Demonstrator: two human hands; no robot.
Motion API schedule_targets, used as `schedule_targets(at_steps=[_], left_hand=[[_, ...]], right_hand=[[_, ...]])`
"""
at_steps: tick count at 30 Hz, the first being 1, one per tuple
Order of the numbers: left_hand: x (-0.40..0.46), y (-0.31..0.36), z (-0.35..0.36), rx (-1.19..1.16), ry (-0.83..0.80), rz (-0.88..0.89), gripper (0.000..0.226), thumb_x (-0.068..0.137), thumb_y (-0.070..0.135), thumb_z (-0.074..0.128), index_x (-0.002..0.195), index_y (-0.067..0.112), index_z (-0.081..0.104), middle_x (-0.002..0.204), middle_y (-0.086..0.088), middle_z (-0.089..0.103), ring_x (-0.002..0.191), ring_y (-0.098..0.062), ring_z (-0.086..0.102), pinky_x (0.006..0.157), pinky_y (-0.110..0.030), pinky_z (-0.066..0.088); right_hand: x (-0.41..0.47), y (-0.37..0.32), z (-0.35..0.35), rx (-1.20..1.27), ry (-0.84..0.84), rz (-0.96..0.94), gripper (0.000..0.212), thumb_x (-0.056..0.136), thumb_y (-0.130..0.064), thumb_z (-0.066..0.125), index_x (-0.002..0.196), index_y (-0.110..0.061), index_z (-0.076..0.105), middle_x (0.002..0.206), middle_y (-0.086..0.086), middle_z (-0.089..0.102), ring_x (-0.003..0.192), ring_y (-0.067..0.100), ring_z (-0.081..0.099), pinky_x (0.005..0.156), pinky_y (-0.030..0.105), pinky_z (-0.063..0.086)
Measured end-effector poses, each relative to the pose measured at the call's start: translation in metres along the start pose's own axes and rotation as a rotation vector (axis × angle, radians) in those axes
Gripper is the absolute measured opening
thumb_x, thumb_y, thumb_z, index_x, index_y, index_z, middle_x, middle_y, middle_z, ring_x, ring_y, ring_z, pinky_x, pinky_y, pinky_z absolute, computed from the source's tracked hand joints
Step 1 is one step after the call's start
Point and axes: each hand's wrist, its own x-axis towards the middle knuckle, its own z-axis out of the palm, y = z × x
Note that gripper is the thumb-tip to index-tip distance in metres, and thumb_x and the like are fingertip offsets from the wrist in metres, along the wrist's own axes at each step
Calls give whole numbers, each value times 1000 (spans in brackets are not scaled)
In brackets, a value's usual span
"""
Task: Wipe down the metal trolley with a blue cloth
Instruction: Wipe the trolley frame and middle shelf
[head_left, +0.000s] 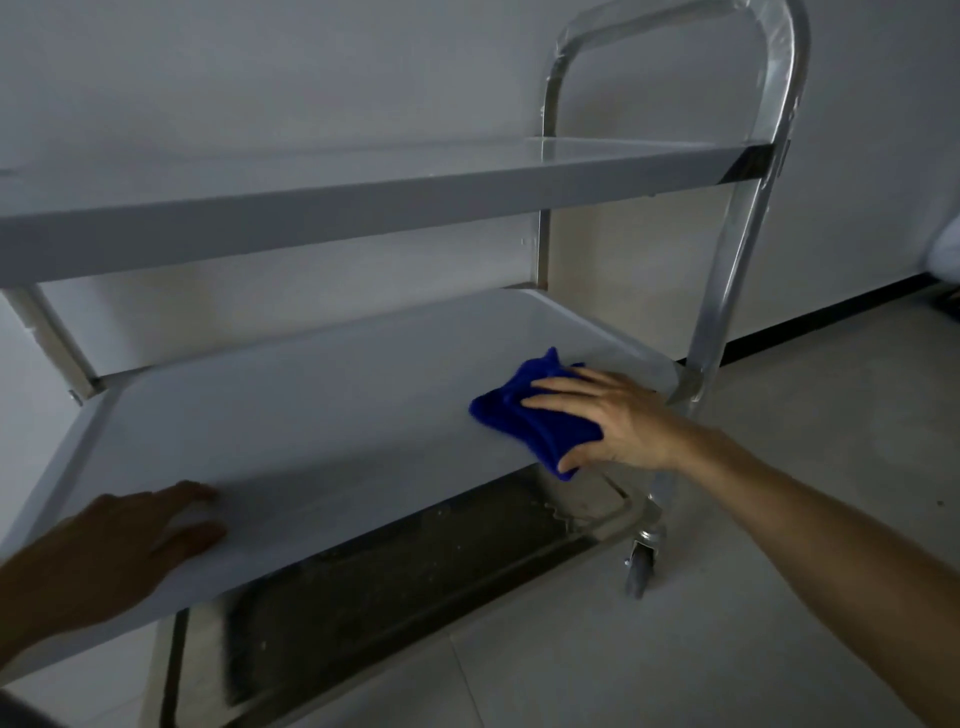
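Left hand (122, 545) nearest, resting flat with fingers spread on the front edge of the middle shelf (311, 415), right hand (608, 421) pressing a bunched, deep blue cloth (524, 410) to that shelf's right end, three-shelf metal trolley (737, 270) running left to right, handle upright at right, pale and shiny.

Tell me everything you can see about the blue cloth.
The blue cloth is deep blue, soft-looking fabric, bunched and folded. It lies on the trolley's middle shelf, near its right end. The right hand presses flat on it, fingers spread over its top, thumb at its near edge; one corner pokes up behind.
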Motion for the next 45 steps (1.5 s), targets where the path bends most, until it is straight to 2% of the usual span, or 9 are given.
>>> schedule_targets(at_steps=[3, 6, 9, 13, 16, 20, 28, 39, 45], left_hand=[[-18, 93, -38, 95, -29, 45, 40, 73, 74, 44, 103, 48, 47, 96, 10, 59, 86, -11, 58, 81, -31, 44], [-15, 171, -44, -43, -11, 151, 49, 81, 54, 51, 123, 30, 52, 117, 9, 47, 108, -12, 49, 94, -24, 32], [-3, 232, -31, -145, -83, 282, 54, 84, 56, 43, 131, 29, 46, 127, 12, 42, 116, -8, 44, 103, -21, 29], [21, 271, -10, -186, -128, 340, 60, 86, 60, 36, 139, 31, 39, 147, 8, 34, 132, -14, 37, 116, -32, 24], [40, 270, 1, -79, -118, 373, 61, 89, 63, 29, 144, 36, 31, 157, 8, 22, 142, -15, 23, 119, -38, 16], [51, 259, 16, 57, -83, 384, 79, 78, 73, -7, 149, 43, 13, 161, 14, 8, 147, -11, 7, 120, -39, 6], [50, 257, 26, 123, 24, 387, 99, 65, 69, -35, 149, 44, 11, 161, 13, 12, 148, -14, 10, 118, -44, 15], [49, 255, 21, 69, 17, 374, 82, 72, 77, -20, 144, 54, 15, 158, 23, 11, 144, -1, 6, 120, -37, 3], [52, 250, 23, 52, -51, 333, 62, 71, 81, -18, 129, 70, 2, 149, 34, -10, 136, 10, -16, 114, -28, -13]], right_hand=[[-19, 33, -8, 116, 15, 141, 76, 74, -82, 42, 140, -59, 13, 156, -25, 15, 151, 20, 12, 119, 58, 21], [-19, 36, -8, 162, 9, 174, 74, 74, -81, 44, 138, -61, 14, 155, -27, 12, 151, 20, 10, 121, 54, 17], [-17, 34, -10, 208, -28, 195, 72, 80, -72, 45, 146, -52, 23, 161, -20, 14, 152, 19, 10, 122, 49, 13], [-13, 24, -12, 439, 108, 379, 65, 90, -63, 39, 148, -33, 38, 147, -1, 47, 133, 23, 46, 111, 44, 39], [1, 15, -9, 365, 116, 506, 57, 98, -57, 38, 148, -29, 38, 141, 5, 52, 124, 24, 52, 107, 47, 42], [13, 8, 1, 212, 201, 557, 53, 100, -56, 39, 147, -33, 36, 153, -8, 40, 140, 21, 35, 116, 48, 26], [25, 23, 2, 154, 183, 615, 54, 96, -61, 33, 141, -34, 38, 149, -11, 42, 141, 19, 34, 117, 50, 25], [46, 73, -12, 58, 82, 707, 58, 97, -64, 26, 147, -35, 32, 155, -10, 33, 141, 26, 32, 115, 50, 27], [71, 89, -10, 14, 81, 771, 60, 94, -67, 22, 143, -33, 33, 149, -3, 37, 127, 35, 43, 93, 50, 38]])
